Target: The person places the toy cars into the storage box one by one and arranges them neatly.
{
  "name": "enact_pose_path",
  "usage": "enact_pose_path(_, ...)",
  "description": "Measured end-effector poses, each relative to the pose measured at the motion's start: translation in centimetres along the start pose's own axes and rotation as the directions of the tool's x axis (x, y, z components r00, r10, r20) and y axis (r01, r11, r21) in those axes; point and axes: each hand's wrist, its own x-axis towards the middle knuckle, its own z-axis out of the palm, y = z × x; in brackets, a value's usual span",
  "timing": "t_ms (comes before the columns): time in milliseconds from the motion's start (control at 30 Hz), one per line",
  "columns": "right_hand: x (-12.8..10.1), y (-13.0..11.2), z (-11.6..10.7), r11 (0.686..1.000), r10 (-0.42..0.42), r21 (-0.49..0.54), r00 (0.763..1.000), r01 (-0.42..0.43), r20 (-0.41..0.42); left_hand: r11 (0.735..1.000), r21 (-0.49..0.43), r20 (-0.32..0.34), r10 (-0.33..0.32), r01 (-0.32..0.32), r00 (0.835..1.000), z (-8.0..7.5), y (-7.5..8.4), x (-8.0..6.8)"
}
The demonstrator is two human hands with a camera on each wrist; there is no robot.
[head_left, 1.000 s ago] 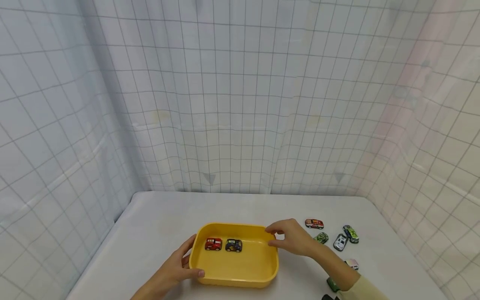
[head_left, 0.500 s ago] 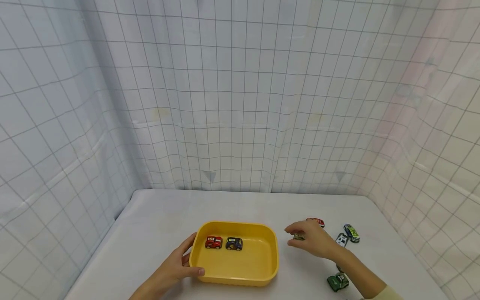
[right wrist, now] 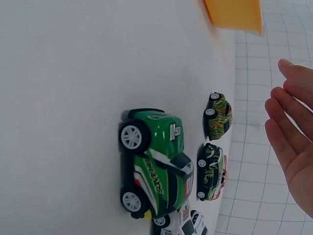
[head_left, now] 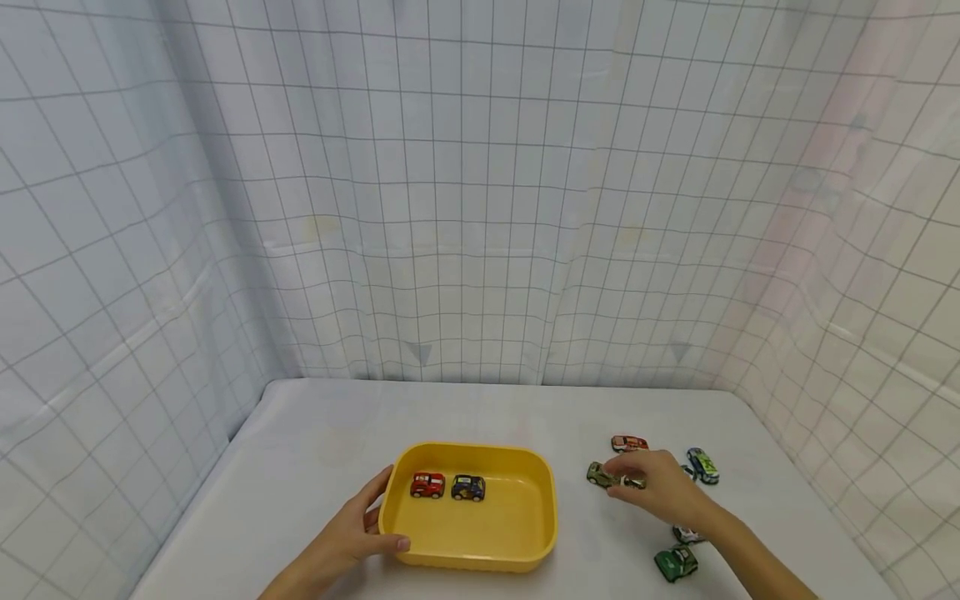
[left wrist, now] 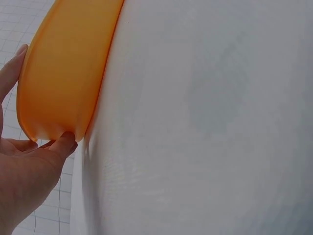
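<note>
At the left end of the yellow tray point(head_left: 480, 554), my left hand point(head_left: 347, 533) grips the wall, thumb at the front corner. Inside the tray, a red toy car point(head_left: 427, 485) and a dark blue toy car point(head_left: 468, 487) sit side by side. To the right of it, my right hand point(head_left: 660, 487) hovers low over the table, thumb and fingers spread apart. Just by its fingertips are a camouflage toy car point(head_left: 598, 475) and a darker green camouflage toy car point(right wrist: 210, 172), partly covered in the head view. The right wrist view shows this hand's fingers nearly straight, holding nothing.
Behind the right hand lies a red-and-white toy car point(head_left: 629, 443). A lime-and-blue toy car point(head_left: 702, 466) is farther right, beside a white one mostly hidden. Nearer stand a green toy car point(head_left: 677, 563) and a white-and-pink one point(head_left: 686, 534). Grid-patterned curtains point(head_left: 480, 208) enclose the table.
My right hand has left the tray's right rim and moved right, across the camouflage car, to the darker one. The left hand and the tray have stayed in place.
</note>
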Motion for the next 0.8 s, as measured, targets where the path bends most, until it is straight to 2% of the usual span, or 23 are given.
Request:
enact_pose_path(167, -1.4, 0.5, -0.6, 0.997, 0.077, 0.021, 0.997, -0.077, 0.029, 1.000, -0.013, 0.006, 0.002, -0.002, 1.000, -0.1, 0.0, 0.0)
enact_pose_path(400, -4.3, 1.6, -1.1, 0.993, 0.088, 0.079, 0.995, -0.091, 0.037, 1.000, 0.024, -0.005, -0.011, 0.012, 1.000, 0.1, 0.2, -0.1)
enact_pose_path(633, -7.1, 3.3, -1.0, 0.981, 0.174, 0.071, 0.982, -0.179, 0.069, 0.999, 0.042, -0.006, -0.009, 0.009, 1.000, 0.1, 0.3, -0.2)
enact_pose_path(800, -8.1, 4.2, -0.7, 0.979, 0.184, 0.074, 0.978, -0.191, 0.094, 0.999, 0.041, -0.009, -0.012, 0.013, 1.000, 0.2, 0.3, -0.2)
